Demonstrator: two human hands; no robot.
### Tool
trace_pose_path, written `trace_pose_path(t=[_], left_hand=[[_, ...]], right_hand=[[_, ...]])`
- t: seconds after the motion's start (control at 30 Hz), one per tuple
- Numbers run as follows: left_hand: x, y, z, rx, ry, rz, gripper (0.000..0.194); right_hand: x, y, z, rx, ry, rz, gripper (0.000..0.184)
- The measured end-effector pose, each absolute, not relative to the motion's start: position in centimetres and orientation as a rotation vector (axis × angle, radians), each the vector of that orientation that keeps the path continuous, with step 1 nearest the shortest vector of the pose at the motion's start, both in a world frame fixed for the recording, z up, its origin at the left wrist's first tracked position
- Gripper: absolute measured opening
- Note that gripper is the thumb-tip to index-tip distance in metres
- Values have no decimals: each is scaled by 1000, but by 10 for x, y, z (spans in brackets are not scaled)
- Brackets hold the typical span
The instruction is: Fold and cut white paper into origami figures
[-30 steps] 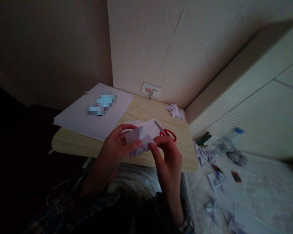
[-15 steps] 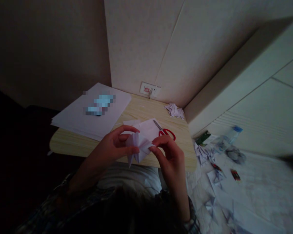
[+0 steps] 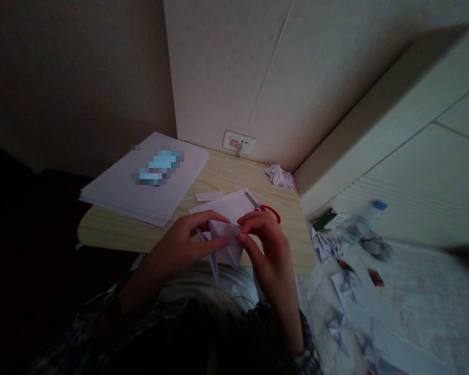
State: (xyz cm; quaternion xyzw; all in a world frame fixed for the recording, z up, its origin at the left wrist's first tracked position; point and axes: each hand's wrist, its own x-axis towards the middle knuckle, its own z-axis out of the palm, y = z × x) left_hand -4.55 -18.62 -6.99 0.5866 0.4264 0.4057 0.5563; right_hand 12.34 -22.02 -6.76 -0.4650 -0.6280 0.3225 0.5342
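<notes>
Between my two hands, above the front edge of the wooden table, is a white folded paper (image 3: 231, 251) with several pointed flaps, some hanging downward. My left hand (image 3: 197, 237) grips its left side, thumb in front and fingers behind. With thumb and fingertips, my right hand (image 3: 263, 237) pinches its right corner. Behind the hands a flat white sheet (image 3: 236, 204) lies on the table. Scissors with red handles (image 3: 272, 212) rest at its right edge, partly covered by my right hand. A small paper strip (image 3: 210, 196) lies just beyond the sheet.
A stack of large white paper (image 3: 140, 205) with a blurred-out phone (image 3: 160, 165) on it covers the table's left side. Folded paper pieces (image 3: 279, 177) sit at the back right corner. On the bed at right are a plastic bottle (image 3: 367, 216), more folded papers (image 3: 325, 247) and sheets.
The folded paper has been turned and its flaps shifted, so a broad face now shows with points hanging down. Both hands keep hold of it; the left fingers have moved along it.
</notes>
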Motion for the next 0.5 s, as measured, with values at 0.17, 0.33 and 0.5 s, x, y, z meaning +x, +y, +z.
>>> trace_pose_path(t=[0.17, 0.33, 0.5], left_hand=[[-39, -183, -75, 1192, 1015, 898, 14], [-34, -184, -72, 1021, 1017, 934, 17], [-33, -188, -73, 885, 996, 900, 21]], right_hand=[[120, -222, -71, -1096, -1330, 833, 15], [119, -223, -72, -1176, -1336, 808, 9], [118, -225, -73, -1184, -1336, 790, 11]])
